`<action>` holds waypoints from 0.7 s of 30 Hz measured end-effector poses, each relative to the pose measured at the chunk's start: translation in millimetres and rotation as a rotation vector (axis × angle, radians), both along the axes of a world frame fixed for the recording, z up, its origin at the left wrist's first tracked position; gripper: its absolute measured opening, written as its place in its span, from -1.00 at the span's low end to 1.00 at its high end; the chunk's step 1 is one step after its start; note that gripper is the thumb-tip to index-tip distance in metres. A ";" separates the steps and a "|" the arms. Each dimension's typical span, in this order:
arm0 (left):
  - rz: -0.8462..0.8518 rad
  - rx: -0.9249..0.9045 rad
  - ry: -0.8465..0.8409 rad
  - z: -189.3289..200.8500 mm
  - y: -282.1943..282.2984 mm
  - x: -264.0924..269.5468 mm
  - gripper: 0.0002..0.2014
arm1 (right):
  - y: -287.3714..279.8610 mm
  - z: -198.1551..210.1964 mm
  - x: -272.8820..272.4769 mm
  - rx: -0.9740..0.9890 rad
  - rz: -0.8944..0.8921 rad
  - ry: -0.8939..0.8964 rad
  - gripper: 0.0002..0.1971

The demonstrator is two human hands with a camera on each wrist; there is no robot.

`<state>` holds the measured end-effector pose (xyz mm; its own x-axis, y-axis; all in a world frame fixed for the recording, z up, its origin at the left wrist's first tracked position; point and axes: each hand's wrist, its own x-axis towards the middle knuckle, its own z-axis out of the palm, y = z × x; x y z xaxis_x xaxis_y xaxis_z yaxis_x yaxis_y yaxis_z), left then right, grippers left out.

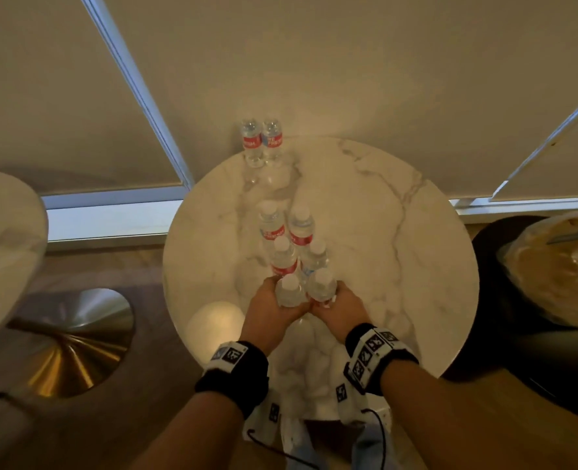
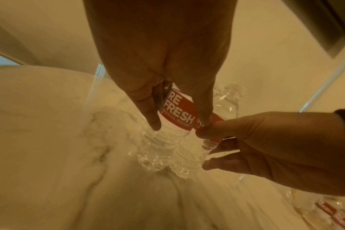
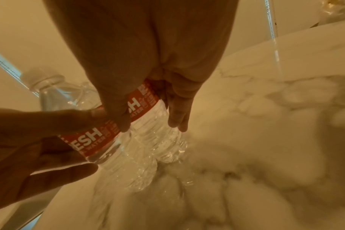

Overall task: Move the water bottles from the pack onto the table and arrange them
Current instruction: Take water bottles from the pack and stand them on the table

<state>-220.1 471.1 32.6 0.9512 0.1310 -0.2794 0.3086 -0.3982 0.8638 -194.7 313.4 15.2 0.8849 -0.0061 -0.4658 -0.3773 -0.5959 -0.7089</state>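
Nearest the person, the left hand (image 1: 270, 307) wraps its fingers (image 2: 148, 112) around one water bottle (image 1: 289, 291), and the right hand (image 1: 340, 308) clamps a second bottle (image 1: 322, 285) just beside it; the two bottles touch, upright on the round marble tabletop (image 1: 399, 266). Directly behind them stand four more bottles (image 1: 286, 239) in two close pairs. At the far edge, two more bottles (image 1: 262, 140) stand side by side, well apart from the rest.

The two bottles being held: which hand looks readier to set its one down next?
Hard to separate, perhaps the left hand: its bottle sits lower than the right hand's bottle, directly behind the standing pairs on the table.
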 end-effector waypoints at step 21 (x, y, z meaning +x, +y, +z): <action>-0.691 0.239 0.181 -4.0 -278.0 59.4 -0.71 | -382.8 -1.5 41.5 0.034 -0.855 -0.055 -0.77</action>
<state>-160.7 193.1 28.6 0.7808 -0.4020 -0.4784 0.0498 -0.7232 0.6889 -153.1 -69.4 13.7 0.6039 -0.6684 -0.4343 -0.6516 -0.1001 -0.7520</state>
